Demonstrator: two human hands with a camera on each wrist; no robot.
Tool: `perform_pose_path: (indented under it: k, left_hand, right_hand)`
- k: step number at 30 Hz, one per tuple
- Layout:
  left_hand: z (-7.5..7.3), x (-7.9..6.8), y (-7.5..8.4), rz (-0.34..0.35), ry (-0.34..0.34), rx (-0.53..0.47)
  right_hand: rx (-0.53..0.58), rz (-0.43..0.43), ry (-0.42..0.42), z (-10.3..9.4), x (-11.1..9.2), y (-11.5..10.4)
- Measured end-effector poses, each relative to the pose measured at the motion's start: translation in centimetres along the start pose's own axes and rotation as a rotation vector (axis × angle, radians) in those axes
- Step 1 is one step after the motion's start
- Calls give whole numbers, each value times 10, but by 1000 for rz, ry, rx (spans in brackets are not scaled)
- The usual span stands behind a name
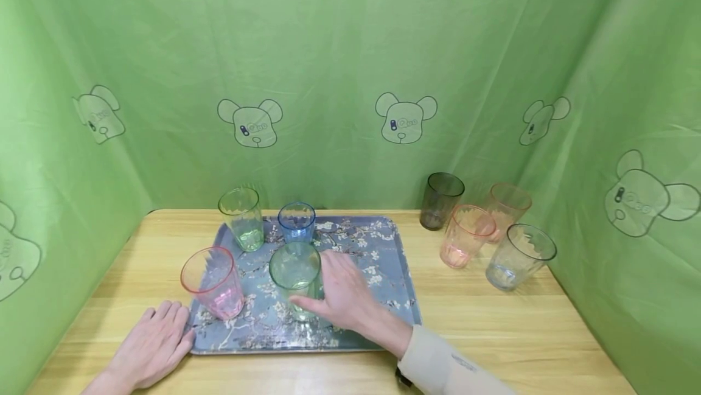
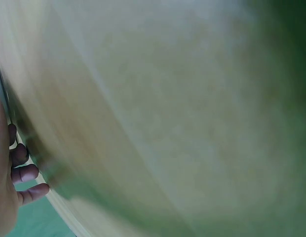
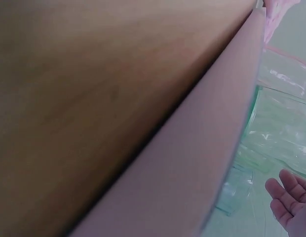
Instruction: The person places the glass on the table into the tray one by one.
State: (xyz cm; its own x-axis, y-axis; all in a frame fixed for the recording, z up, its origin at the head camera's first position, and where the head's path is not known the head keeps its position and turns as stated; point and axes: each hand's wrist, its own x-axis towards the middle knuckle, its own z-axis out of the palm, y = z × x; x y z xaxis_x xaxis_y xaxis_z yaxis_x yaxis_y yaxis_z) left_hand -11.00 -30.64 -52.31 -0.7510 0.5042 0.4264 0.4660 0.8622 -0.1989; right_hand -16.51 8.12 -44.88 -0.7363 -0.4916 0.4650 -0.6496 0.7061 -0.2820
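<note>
On blue floral tray (image 1: 378,285), right hand (image 1: 347,288) spread wide at upright green tumbler (image 1: 296,270); left hand (image 1: 156,343) lies flat on table (image 1: 526,334) by tray. Nearby: blue tumbler (image 1: 297,227), light-green tumbler (image 1: 244,221), pink tumbler (image 1: 216,288).

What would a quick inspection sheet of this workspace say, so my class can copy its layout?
Surface: wood-grain table bearing a blossom-patterned blue tray.
Job's things: on the tray, pink tumbler, blue tumbler, rear green tumbler, front green tumbler; right of it, smoky tumbler, front coral tumbler, rear coral tumbler, dark-rimmed clear tumbler.
Clutter: nothing seen.
Grips: left grip rests on the table beside the tray; right grip is at the front green tumbler, contact unclear.
Cables: nothing seen.
Surroundings: green curtain printed with cartoon animal heads.
</note>
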Motion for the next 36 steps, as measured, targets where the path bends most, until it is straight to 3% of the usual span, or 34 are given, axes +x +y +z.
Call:
perform_pose_path:
  k: [7,13,36]
  left_hand:
    - [0,-1,0,7,18,-1]
    - [0,-1,1,4,19,-7]
    - [-1,0,1,1,10,-12]
  right_hand:
    - [9,35,-72,6,7,-7]
    - [-47,60,-126,9,11,-10]
    - [-18,109,-169,18,16,-20]
